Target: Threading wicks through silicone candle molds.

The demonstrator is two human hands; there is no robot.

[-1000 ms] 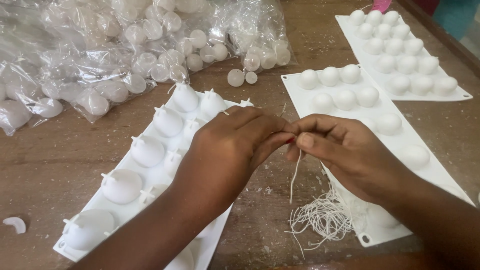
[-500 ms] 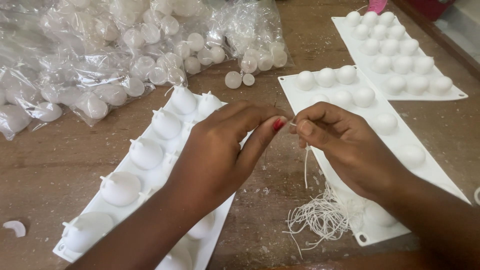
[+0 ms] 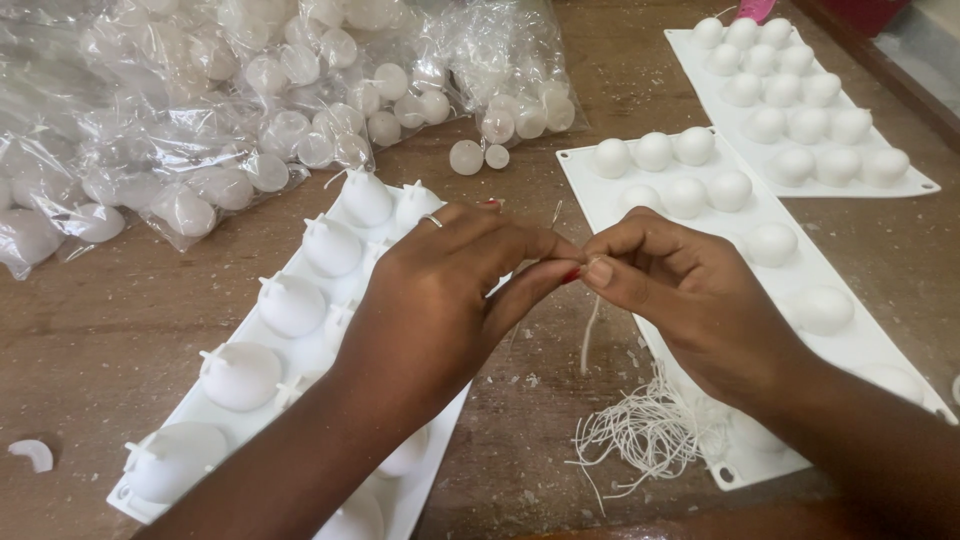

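The left hand [image 3: 455, 290] and the right hand [image 3: 690, 290] met fingertip to fingertip above the bare brown wooden table [image 3: 120, 320], each pinching the same thin white string [image 3: 588, 335] between thumb and forefinger. The string hung down from the pinch toward a loose tangle of white cut strings [image 3: 645, 430], which lay on the table at the near edge of the middle white silicone mould with round domes [image 3: 745, 215]. The right hand hovered over that mould. The left hand, a thin ring [image 3: 431, 220] on one finger, covered part of another white mould tray [image 3: 290, 310] to the left of the middle mould; its domes carried short string ends. A third white domed mould [image 3: 800, 90] lay beyond the middle mould, to its right. Clear plastic bags of whitish balls [image 3: 230, 110] were heaped beyond the left tray, and two loose balls [image 3: 478, 157] sat between the bags and the middle mould.
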